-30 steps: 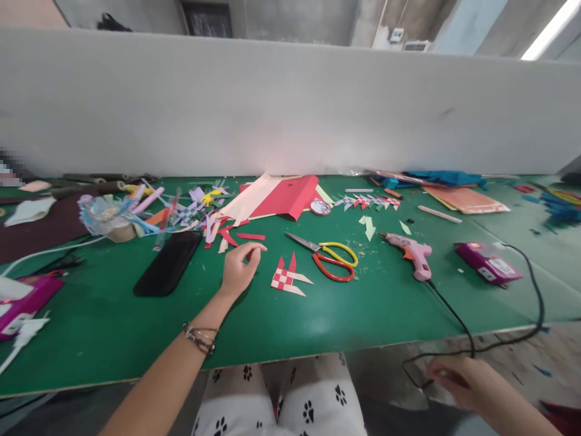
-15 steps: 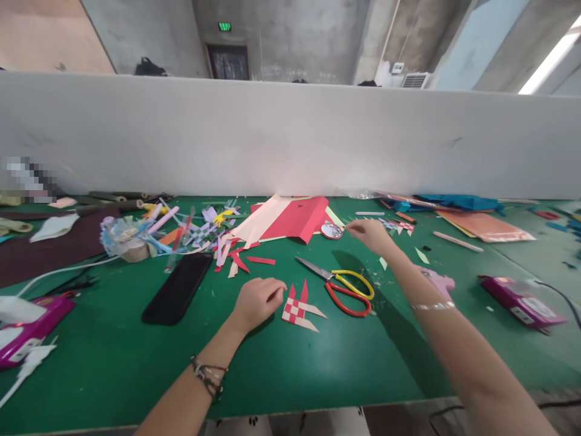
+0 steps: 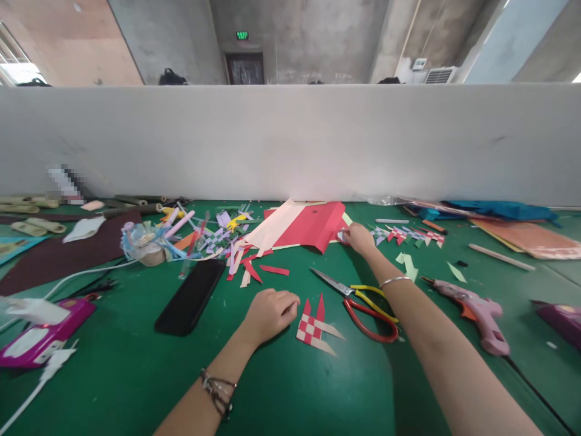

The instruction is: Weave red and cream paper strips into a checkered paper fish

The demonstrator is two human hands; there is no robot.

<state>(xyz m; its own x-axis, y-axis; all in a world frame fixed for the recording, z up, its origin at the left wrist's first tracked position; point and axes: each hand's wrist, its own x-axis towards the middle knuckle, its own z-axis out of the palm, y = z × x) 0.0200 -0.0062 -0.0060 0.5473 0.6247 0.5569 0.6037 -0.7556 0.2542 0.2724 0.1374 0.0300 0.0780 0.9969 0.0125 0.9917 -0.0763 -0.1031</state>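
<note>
My left hand rests on the green table with its fingers curled; whether it holds anything is hidden. Just right of it lies a woven red and cream paper piece with pointed strips. My right hand reaches forward, its fingers closed on the small round white dish at the right edge of the red paper. Scissors with yellow and red handles lie between the woven piece and my right forearm.
A black phone lies left of my left hand. A pink glue gun is right of my right forearm. Woven paper pieces sit beyond it. Paper strips are heaped at the back left, before a white partition.
My right hand has moved left onto the round dish. The view has shifted, so the table's things appear farther right, and the whole glue gun now shows. My left hand keeps its curled pose.
</note>
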